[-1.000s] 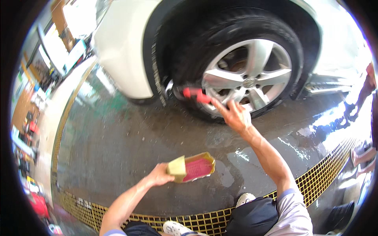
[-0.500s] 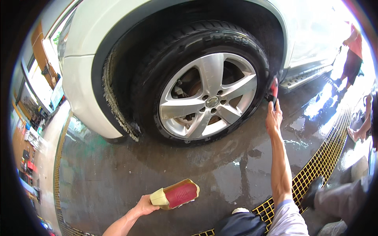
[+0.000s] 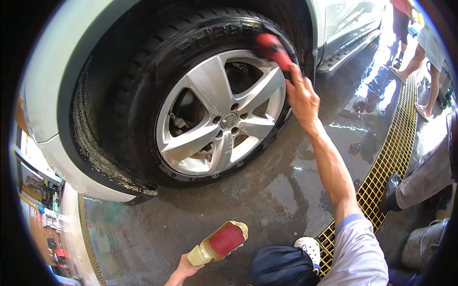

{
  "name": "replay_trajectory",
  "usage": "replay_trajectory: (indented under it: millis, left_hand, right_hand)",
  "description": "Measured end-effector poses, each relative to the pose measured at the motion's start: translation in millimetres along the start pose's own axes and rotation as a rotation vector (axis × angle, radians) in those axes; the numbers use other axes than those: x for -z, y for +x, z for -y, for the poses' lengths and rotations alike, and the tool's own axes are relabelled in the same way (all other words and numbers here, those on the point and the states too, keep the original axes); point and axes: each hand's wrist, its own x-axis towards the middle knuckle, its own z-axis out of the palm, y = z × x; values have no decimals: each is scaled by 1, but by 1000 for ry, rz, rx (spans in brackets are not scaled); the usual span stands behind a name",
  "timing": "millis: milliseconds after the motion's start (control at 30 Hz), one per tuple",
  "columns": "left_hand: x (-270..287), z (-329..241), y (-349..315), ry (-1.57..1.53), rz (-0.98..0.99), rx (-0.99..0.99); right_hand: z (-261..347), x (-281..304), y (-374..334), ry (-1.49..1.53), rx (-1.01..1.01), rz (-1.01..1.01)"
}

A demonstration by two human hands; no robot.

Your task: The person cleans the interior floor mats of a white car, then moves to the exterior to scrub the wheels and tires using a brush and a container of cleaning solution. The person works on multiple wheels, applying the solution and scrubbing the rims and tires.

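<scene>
My right hand (image 3: 305,97) is closed around the handle of a red brush (image 3: 280,53). Its dark head, smeared by motion, lies against the upper right sidewall of a wet black tyre (image 3: 141,112). Inside the tyre sits a silver five-spoke alloy wheel (image 3: 205,81), fitted on a white car (image 3: 40,107). Low in the view, away from the wheel, my left hand (image 3: 187,268) grips the narrow end of a pale yellow plastic container (image 3: 202,255) with a dark red panel. The fingers beneath it are mostly hidden.
Wet dark floor (image 3: 267,200) stretches below the car. A yellow floor grating (image 3: 393,143) runs along the right, with a bucket (image 3: 422,245) nearby. People's legs (image 3: 422,78) show at the right. A side step (image 3: 350,52) juts out behind the wheel.
My right hand has moved the brush up and left, from the tyre's right side to its upper right. The view has shifted closer to the wheel. My left hand still holds the container.
</scene>
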Motion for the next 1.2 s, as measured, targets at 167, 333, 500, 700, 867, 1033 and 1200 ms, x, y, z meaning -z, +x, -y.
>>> replay_trajectory:
  millis: [167,333,500,700,867,1033,1200]
  left_hand:
    - [6,3,-3,180,67,80]
    - [5,-22,-1,115,18,49]
    - [2,-28,-3,9,0,5]
    - [-2,-28,-2,-11,7,79]
    - [-8,-33,2,-47,2,101]
    - [-7,-54,8,-13,4,114]
    - [-3,-56,10,53,48,178]
  right_hand:
    - [-88,4,-150,-225,-610,384]
    - [-44,34,-92,106,-403,69]
    - [5,33,56,13,553,-99]
    - [-55,10,61,-83,651,40]
    - [-103,-6,-84,-82,133,129]
    - [-47,-9,-272,-50,-406,426]
    - [98,35,-357,159,-678,959]
